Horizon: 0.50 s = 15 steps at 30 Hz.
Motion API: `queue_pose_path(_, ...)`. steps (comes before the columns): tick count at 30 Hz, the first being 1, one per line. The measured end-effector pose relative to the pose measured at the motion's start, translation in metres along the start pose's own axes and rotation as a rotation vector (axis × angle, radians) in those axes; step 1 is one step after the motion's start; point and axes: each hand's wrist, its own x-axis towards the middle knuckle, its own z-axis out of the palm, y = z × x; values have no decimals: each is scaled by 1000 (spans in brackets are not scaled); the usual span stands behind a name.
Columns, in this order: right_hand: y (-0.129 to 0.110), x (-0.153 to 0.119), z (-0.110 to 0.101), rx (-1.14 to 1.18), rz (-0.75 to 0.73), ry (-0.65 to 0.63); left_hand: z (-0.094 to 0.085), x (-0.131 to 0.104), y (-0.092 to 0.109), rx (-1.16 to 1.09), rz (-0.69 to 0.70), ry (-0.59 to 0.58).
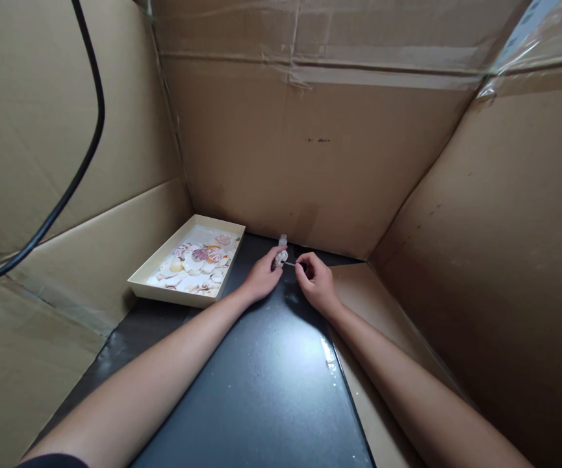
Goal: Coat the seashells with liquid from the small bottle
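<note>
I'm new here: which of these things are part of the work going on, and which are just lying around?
Part of the work:
pale lumpy piece, in the left hand
thin stick, in the right hand
perhaps the cream tray

Apparently just around:
black cable
cardboard walls
small translucent item, role unclear

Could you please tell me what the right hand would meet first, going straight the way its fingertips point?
Probably the pale lumpy object held in the left hand; the thin tool in the right hand points towards it, though depth is hard to judge.
</note>
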Motion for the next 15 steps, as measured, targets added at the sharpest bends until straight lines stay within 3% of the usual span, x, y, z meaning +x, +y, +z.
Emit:
queue_pose_path(3,0,1,0,-52,7,35,0,0,2,10,-12,-7)
queue_pose_path(8,2,-1,-1,47,34,-10,-1,-1,2,58,-54,11)
queue_pose_path(15,11,0,4,73,139,2,-3,-3,4,238,-109,25)
